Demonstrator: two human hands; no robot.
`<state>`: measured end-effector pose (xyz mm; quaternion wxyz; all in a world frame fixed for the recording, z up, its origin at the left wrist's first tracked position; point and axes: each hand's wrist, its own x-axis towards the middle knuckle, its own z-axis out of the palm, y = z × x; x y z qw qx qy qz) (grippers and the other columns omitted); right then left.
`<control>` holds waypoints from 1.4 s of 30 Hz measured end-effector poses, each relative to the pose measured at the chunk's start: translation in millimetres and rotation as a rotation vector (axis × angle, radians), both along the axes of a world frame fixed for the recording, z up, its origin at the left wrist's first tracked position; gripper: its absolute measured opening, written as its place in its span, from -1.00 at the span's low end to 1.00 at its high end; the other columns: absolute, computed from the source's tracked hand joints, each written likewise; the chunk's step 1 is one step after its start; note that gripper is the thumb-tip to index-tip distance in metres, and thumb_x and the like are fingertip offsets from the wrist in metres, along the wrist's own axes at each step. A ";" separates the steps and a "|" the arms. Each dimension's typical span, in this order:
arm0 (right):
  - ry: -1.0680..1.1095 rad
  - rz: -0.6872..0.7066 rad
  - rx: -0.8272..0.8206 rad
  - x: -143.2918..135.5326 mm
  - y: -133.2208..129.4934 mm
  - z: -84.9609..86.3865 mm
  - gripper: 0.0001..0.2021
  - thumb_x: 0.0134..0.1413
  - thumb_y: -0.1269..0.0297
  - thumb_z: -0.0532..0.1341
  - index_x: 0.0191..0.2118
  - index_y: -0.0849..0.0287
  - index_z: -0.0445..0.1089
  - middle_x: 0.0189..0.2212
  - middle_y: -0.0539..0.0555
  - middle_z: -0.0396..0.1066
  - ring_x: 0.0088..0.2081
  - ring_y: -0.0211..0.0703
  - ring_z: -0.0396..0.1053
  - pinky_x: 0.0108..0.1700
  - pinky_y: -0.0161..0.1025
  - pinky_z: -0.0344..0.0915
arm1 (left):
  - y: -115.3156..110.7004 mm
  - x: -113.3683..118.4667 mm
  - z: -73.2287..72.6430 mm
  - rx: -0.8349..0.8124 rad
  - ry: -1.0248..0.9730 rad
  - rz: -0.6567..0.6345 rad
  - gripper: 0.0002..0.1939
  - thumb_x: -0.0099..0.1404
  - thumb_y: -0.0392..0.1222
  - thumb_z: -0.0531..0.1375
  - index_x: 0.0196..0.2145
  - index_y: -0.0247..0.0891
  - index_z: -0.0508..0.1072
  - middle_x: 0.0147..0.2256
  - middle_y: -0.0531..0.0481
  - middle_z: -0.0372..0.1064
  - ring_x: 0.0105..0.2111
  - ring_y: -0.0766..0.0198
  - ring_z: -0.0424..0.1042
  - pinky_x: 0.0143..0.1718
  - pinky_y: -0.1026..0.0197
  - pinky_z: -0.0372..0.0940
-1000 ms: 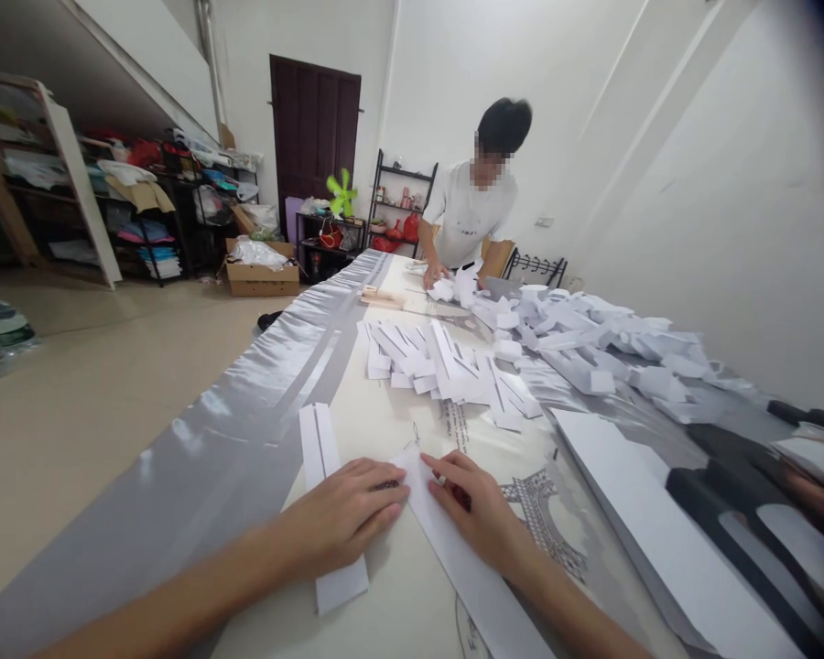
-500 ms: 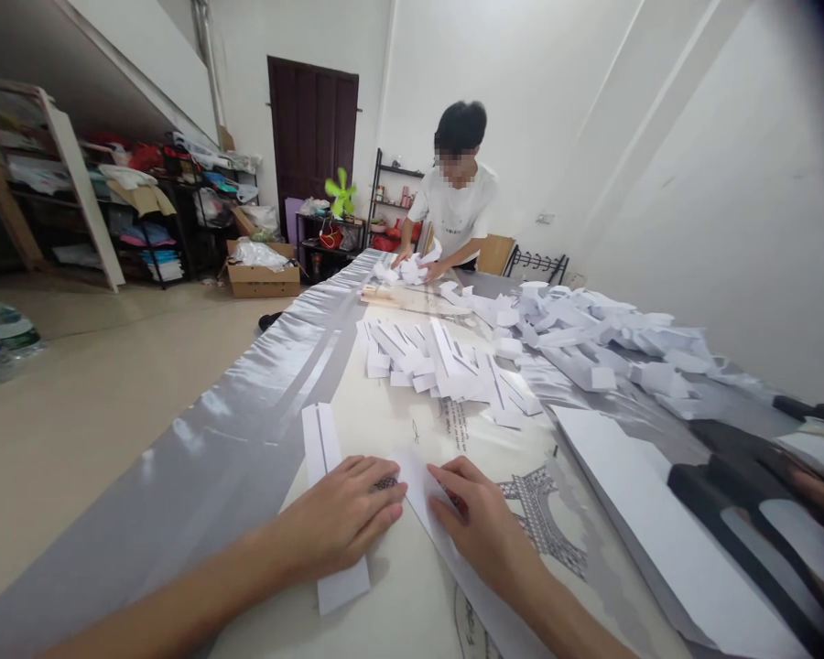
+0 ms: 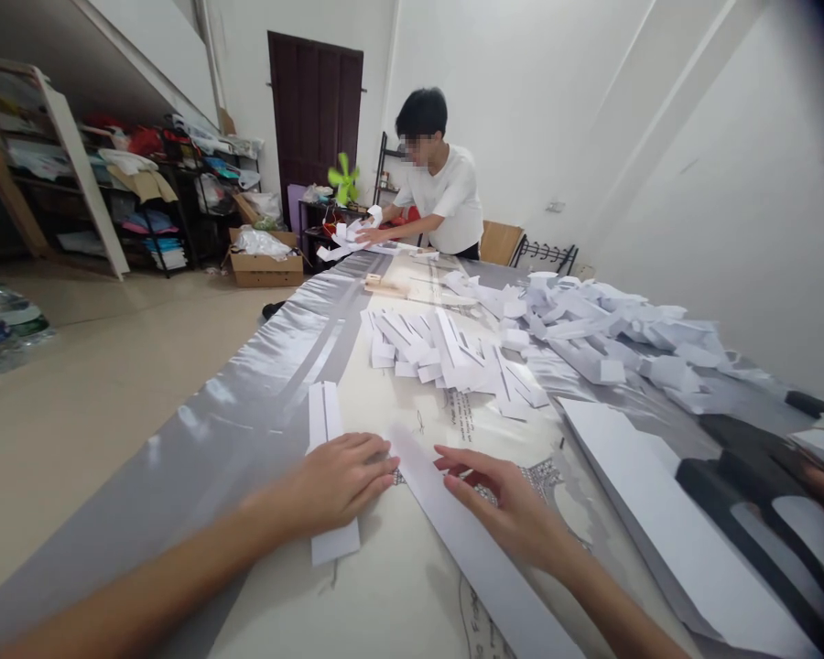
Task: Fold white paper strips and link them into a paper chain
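A long white paper strip (image 3: pixel 473 540) lies slantwise on the printed tablecloth (image 3: pixel 398 595) in front of me. My left hand (image 3: pixel 340 480) rests flat with its fingers stretched out, the tips at the strip's far left edge. Beneath that hand, partly hidden, is a folded white paper piece (image 3: pixel 335 542) with a slit along its length. My right hand (image 3: pixel 501 494) hovers open by the strip's right side, thumb and fingers apart with nothing between them. Further up the table sits a pile of folded white paper pieces (image 3: pixel 446 352).
To the right lies a stack of white paper sheets (image 3: pixel 659 531), with a dark grey object (image 3: pixel 748 522) beside it. A heap of white paper (image 3: pixel 611 329) covers the far right. At the far end, a co-worker (image 3: pixel 439 192) leans over with white paper pieces (image 3: pixel 353 236) in hand.
My right hand has come off the strip, its fingers opening rightward. My left hand has shifted slightly left. The co-worker has moved left with the paper pieces.
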<state>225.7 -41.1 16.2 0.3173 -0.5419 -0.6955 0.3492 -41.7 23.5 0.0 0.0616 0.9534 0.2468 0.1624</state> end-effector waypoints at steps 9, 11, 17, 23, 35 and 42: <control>0.044 0.166 0.045 -16.8 -7.5 -10.0 -0.51 0.37 0.06 0.13 0.35 -0.12 0.18 0.32 0.04 0.22 0.32 0.05 0.16 0.33 0.12 0.11 | 13.5 -10.6 4.0 -0.051 -0.049 -0.046 -0.60 0.57 -0.09 -0.08 0.16 -0.14 0.45 0.11 -0.11 0.39 0.11 0.11 0.37 0.14 0.10 0.26; 0.051 0.195 0.014 -17.2 -8.4 -10.0 -0.49 0.40 0.03 0.07 0.38 -0.14 0.10 0.34 0.02 0.17 0.35 0.06 0.11 0.35 0.16 0.05 | 13.9 -10.5 4.8 -0.063 -0.056 -0.053 -0.60 0.57 -0.09 -0.08 0.16 -0.13 0.45 0.11 -0.10 0.39 0.10 0.12 0.37 0.14 0.10 0.25; 0.065 0.215 -0.029 -17.3 -4.6 -7.5 -0.54 0.46 0.00 -0.08 0.36 -0.15 0.15 0.35 -0.02 0.16 0.36 0.03 0.11 0.36 0.13 0.02 | 15.8 -11.7 4.2 -0.095 -0.063 -0.047 -0.60 0.57 -0.07 -0.08 0.13 -0.12 0.47 0.10 -0.09 0.39 0.10 0.12 0.37 0.13 0.12 0.26; -0.024 0.221 0.019 -20.3 -1.6 -13.9 -0.54 0.48 0.09 -0.09 0.39 -0.12 0.10 0.37 -0.04 0.12 0.37 -0.02 0.07 0.39 0.09 0.00 | 14.5 -11.7 6.6 -0.125 -0.053 -0.037 -0.61 0.57 -0.09 -0.08 0.14 -0.11 0.46 0.13 -0.07 0.36 0.12 0.12 0.34 0.15 0.12 0.22; -0.334 0.316 0.228 -28.9 -4.2 -26.5 -0.48 0.45 0.33 -0.08 0.45 0.00 -0.07 0.43 -0.04 -0.07 0.43 -0.08 -0.11 0.44 0.04 -0.04 | 13.0 -5.3 0.9 0.053 -0.260 0.011 -0.68 0.54 -0.19 -0.04 -0.06 -0.28 0.50 -0.07 -0.15 0.48 -0.03 0.15 0.45 0.02 0.13 0.35; -0.420 0.308 0.292 -30.1 -2.4 -33.2 -0.47 0.44 0.32 -0.06 0.45 0.17 -0.06 0.42 0.06 -0.03 0.43 -0.07 -0.10 0.42 0.04 0.03 | 6.3 -3.4 -7.7 0.076 0.006 -0.042 -0.55 0.56 -0.04 -0.05 0.25 -0.29 0.32 0.24 -0.14 0.30 0.23 0.09 0.31 0.24 0.07 0.24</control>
